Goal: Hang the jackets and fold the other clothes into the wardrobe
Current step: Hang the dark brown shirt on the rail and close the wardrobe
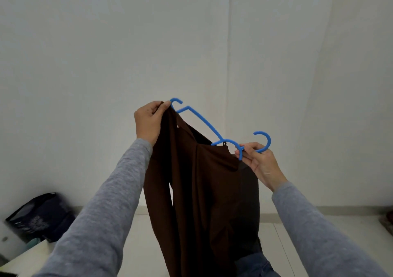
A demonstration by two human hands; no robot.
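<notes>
Item: brown garment, probably a jacket, held up at centre frame and hanging in long loose folds toward the bottom edge; a small pale fastener showed near its upper left edge. It was judged soft, limp and fairly light, liable to slide off a smooth arm, and best taken at the shoulder seam or collar rather than by the hanging cloth. With it: blue hanger, thin plastic, judged stiff, light and slick, tilted from upper left down to right, its hook at centre right; one arm lay partly inside the garment, though how far was hidden by the fabric. The neck below the hook seemed the surest hold. The left hand, left of centre, had its fingers curled round the garment's top edge at the hanger's raised end. The right hand, right of centre, pinched the hanger just under the hook. Both arms wore grey sleeves. Surroundings: a plain pale wall filled the upper frame; a pale floor ran across the bottom; a dark bag sat at lower left above a white worktop corner; blue denim showed at bottom centre. No wardrobe was in view.
</notes>
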